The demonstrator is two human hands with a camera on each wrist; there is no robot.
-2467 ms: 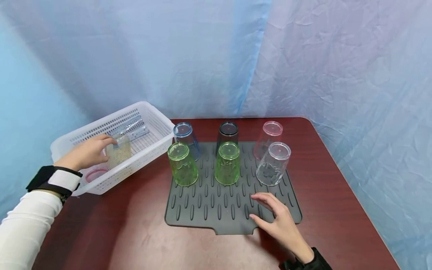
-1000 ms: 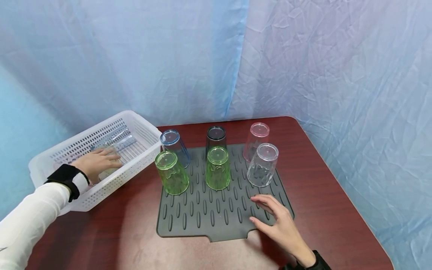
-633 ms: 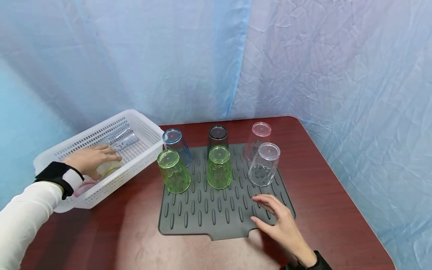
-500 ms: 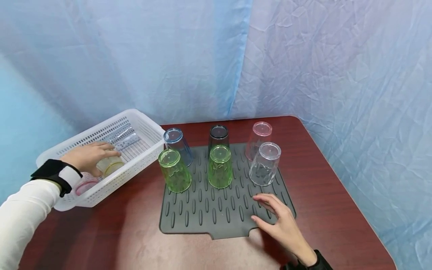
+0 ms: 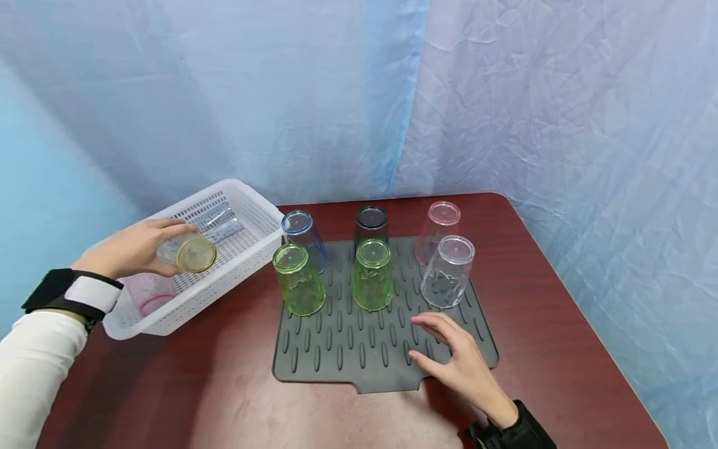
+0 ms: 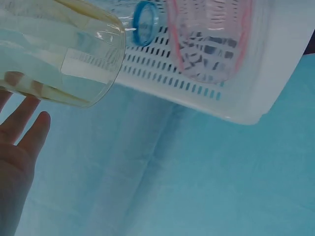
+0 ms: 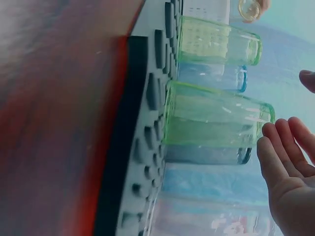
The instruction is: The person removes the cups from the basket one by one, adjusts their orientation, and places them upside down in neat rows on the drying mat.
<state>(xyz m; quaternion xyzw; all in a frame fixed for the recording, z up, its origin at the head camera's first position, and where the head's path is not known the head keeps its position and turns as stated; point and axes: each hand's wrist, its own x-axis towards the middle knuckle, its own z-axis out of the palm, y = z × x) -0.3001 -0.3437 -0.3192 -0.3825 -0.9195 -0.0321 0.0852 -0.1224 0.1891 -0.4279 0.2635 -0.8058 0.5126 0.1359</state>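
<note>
My left hand (image 5: 134, 248) grips a pale yellow drinking glass (image 5: 196, 253) over the white basket, its thick base turned toward the right. In the left wrist view the same yellow glass (image 6: 64, 54) shows large, with fingers along its side. Below it in the basket (image 5: 224, 275) lie a pink glass (image 5: 150, 293) and a clear bluish glass (image 5: 220, 219). My right hand (image 5: 462, 362) hovers over the near right corner of the dark grey drying mat (image 5: 361, 368), thumb and fingers spread apart, holding nothing. A clear glass (image 5: 449, 274) stands upside down just beyond it.
Upside down on the mat stand two green glasses (image 5: 300, 284), a blue glass (image 5: 305, 234), a dark grey glass (image 5: 371, 226) and a pink-tinted glass (image 5: 440, 227). The reddish-brown table (image 5: 561, 349) ends at its right edge. Blue cloth (image 5: 336, 100) hangs behind.
My left hand has lifted the yellow glass up from the basket floor, tipping its base toward the right. My right hand has stayed nearly in place. The head view has shifted slightly.
</note>
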